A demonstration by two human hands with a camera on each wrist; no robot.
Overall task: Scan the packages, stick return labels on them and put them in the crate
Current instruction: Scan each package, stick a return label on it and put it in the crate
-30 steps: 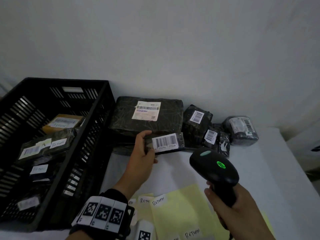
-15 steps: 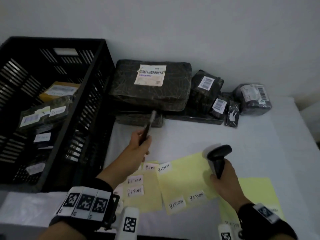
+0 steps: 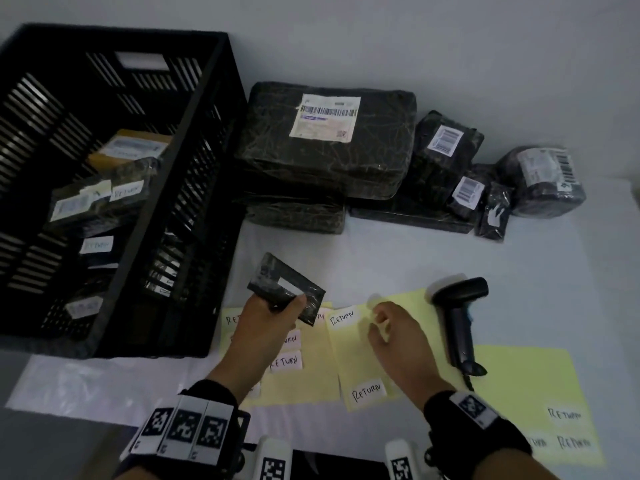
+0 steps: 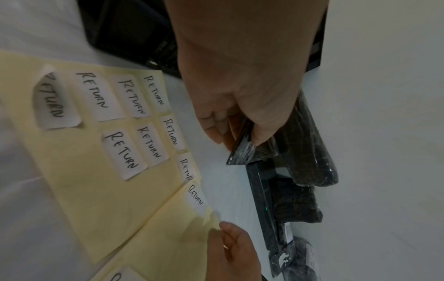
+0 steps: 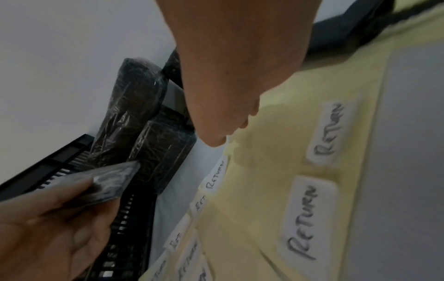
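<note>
My left hand [image 3: 280, 301] grips a small flat black package [image 3: 287, 289] by its near edge, holding it tilted above the yellow label sheets [image 3: 363, 355]. In the left wrist view the thumb and fingers [image 4: 261, 136] clamp that package [image 4: 242, 152]. My right hand [image 3: 377, 317] is curled over the middle sheet, fingertips [image 5: 216, 140] pinching at its top edge, where a pale return label [image 3: 372, 301] shows. The black scanner [image 3: 457, 320] lies on the table to the right of that hand. The black crate [image 3: 207, 168] stands at left, with labelled packages inside.
Several black wrapped packages [image 3: 329, 143] with barcode labels are piled at the back against the wall, right of the crate. More handwritten RETURN labels [image 3: 367, 393] sit on the yellow sheets. The right-hand yellow sheet [image 3: 536, 382] reaches towards the table's right side.
My right hand has put the scanner down on the table and moved left onto the label sheet. My left hand has brought the small package nearer and turned it flatter.
</note>
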